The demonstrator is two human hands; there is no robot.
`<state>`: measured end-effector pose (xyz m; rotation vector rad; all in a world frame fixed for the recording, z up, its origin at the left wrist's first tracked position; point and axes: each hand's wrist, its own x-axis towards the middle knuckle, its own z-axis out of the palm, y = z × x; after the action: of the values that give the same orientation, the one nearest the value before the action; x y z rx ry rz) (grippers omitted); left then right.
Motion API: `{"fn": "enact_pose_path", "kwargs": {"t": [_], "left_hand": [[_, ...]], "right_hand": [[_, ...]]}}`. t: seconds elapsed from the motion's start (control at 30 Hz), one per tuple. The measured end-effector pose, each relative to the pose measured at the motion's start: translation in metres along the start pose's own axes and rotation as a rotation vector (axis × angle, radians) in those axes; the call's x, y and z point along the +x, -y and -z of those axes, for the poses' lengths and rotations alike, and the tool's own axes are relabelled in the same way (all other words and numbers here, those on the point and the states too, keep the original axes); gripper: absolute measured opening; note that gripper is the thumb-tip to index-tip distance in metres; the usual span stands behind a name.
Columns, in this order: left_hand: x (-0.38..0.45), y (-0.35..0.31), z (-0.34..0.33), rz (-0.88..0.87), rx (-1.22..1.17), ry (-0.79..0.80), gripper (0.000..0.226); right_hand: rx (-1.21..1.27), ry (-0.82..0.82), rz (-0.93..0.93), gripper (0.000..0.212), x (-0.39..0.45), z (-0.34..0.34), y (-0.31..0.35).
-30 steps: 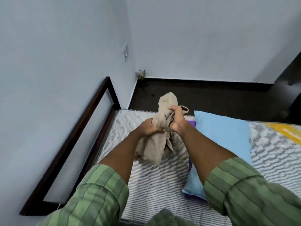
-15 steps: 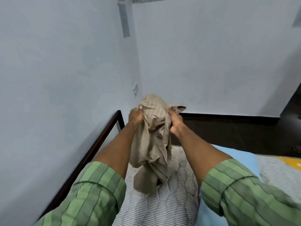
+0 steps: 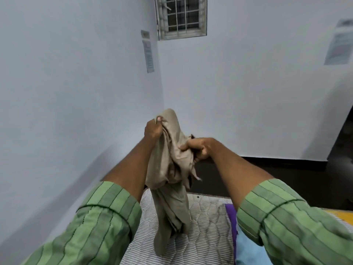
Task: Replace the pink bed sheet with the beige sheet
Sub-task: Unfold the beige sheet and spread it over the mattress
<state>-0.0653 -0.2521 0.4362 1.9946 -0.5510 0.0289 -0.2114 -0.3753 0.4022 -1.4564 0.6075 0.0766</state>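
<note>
pillow (image 3: 248,249) lies right of beige sheet (image 3: 170,169) above mattress (image 3: 206,226).

The sheet (image 3: 168,169) is hanging between the left hand (image 3: 153,129) and right hand (image 3: 198,148), above the mattress (image 3: 206,226); a pillow (image 3: 246,251) is lying to its right.

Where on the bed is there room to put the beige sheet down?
The striped mattress lies bare between the left sleeve and the purple edge of the blue pillow, right under the hanging beige sheet. It is crowded on the right, where the pillow lies. Both the left hand and right hand grip the sheet.
</note>
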Motion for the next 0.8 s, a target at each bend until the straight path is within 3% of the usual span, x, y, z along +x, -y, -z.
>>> {"fn": "enact_pose_path", "kwargs": {"t": [0.07,0.17,0.3,0.37,0.47,0.53,0.6,0.67,0.73,0.8], "left_hand": [[0.009,-0.006,0.005,-0.021,-0.002,-0.009,0.048],[0.015,-0.012,0.014,-0.009,-0.025,0.034,0.052],[0.007,-0.02,0.011,0.156,-0.094,0.418,0.066],[0.003,-0.027,0.005,0.121,-0.217,0.547,0.056],[-0.005,-0.038,0.005,0.067,-0.441,0.53,0.021],[-0.006,-0.034,0.012,0.086,-0.545,0.565,0.022],[0.0,-0.026,0.02,0.114,-0.618,0.633,0.033],[0.001,-0.022,0.026,0.158,-0.757,0.685,0.063],[0.0,-0.023,0.029,0.158,-0.86,0.752,0.089],[-0.001,-0.023,0.031,0.134,-0.723,0.775,0.08]], "right_hand": [[0.005,-0.02,0.051,0.018,-0.002,0.004,0.014],[0.239,-0.135,0.235,0.025,-0.011,0.007,0.054],[0.571,-0.267,0.404,0.032,-0.013,0.001,0.107],[0.66,-0.287,0.453,0.029,-0.005,-0.005,0.118],[0.736,-0.388,0.435,0.013,0.015,-0.01,0.122],[0.769,-0.435,0.458,0.023,0.011,-0.014,0.119],[0.711,-0.455,0.462,0.019,0.009,-0.016,0.117],[0.699,-0.456,0.462,0.016,0.013,-0.014,0.118],[0.76,-0.489,0.479,0.035,0.048,0.001,0.12],[0.752,-0.495,0.485,0.047,0.081,0.012,0.12]]}}
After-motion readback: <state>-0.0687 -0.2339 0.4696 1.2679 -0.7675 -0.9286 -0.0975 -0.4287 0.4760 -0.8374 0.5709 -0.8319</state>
